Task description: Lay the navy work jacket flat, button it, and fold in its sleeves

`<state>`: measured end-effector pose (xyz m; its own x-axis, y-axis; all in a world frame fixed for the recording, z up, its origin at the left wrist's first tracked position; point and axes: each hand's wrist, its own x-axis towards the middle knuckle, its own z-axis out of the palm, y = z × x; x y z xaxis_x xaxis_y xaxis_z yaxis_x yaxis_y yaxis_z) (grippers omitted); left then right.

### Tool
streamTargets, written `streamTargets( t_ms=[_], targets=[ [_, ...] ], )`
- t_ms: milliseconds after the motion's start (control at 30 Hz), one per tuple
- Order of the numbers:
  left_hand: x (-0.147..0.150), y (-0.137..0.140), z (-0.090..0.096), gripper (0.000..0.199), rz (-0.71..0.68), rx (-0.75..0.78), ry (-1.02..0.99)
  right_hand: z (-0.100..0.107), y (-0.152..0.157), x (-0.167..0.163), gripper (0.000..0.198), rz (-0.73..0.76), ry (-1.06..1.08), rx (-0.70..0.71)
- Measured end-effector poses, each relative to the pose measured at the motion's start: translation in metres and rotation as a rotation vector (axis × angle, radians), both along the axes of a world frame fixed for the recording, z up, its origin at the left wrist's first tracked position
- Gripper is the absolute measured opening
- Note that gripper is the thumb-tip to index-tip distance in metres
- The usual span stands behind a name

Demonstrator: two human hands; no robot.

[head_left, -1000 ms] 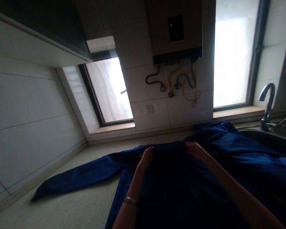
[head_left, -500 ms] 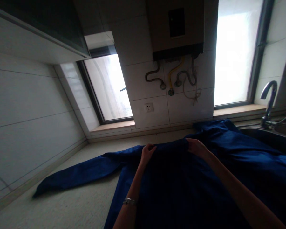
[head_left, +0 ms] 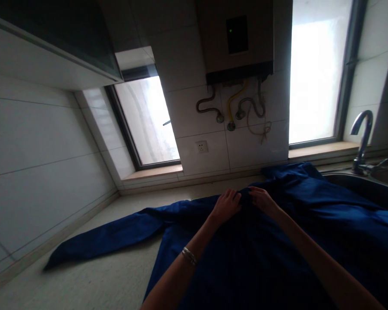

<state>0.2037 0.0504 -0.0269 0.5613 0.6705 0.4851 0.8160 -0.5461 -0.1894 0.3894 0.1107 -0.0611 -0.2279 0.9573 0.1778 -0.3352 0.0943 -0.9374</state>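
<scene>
A dark blue long-sleeved garment, seemingly a shirt or jacket [head_left: 187, 241], lies spread over the countertop, one sleeve [head_left: 110, 237] stretched out to the left. My left hand [head_left: 226, 204], below a silver bracelet on the wrist, rests at the garment's upper edge with fingers curled onto the cloth. Close beside it on the right, my right hand [head_left: 261, 199] pinches the same edge near the collar area. Only a small gap separates the two hands. The folds under the fingers are too dark to make out.
At the right is a sink [head_left: 339, 178] with a chrome faucet [head_left: 364, 137]; cloth reaches its rim. The pale countertop [head_left: 116, 275] meets a tiled wall. A water heater [head_left: 237, 38] with pipes hangs above a socket [head_left: 201, 147]. A cabinet [head_left: 67, 38] juts out at upper left.
My left hand has moved right along the garment's upper edge, close to my right hand. The right hand has shifted slightly left. The sleeve lies as before.
</scene>
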Motion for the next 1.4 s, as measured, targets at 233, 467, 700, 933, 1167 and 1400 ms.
streamTargets(
  t_ms=[233,467,700,933,1167,1400],
  targets=[
    [-0.002,0.018,0.032,0.022,0.008,-0.049,0.035,-0.002,-0.001,0.004,0.03,-0.34,-0.388,0.242],
    [-0.007,0.035,0.057,0.022,-0.022,-0.072,0.036,-0.009,-0.005,0.001,0.024,-0.238,-0.689,0.19],
    [-0.012,0.043,0.071,0.022,-0.017,-0.089,-0.009,-0.008,-0.001,0.005,0.021,0.018,-0.431,-0.02],
    [-0.028,0.052,0.084,0.03,0.022,-0.107,-0.075,-0.005,0.0,0.011,0.035,0.004,0.157,0.072],
    [-0.036,0.054,0.091,0.035,-0.022,-0.139,-0.023,-0.01,-0.009,-0.013,0.039,0.0,0.126,0.004],
    [-0.037,0.049,0.107,0.032,-0.051,-0.201,-0.084,-0.006,-0.011,-0.023,0.045,-0.172,0.005,0.118]
  ],
)
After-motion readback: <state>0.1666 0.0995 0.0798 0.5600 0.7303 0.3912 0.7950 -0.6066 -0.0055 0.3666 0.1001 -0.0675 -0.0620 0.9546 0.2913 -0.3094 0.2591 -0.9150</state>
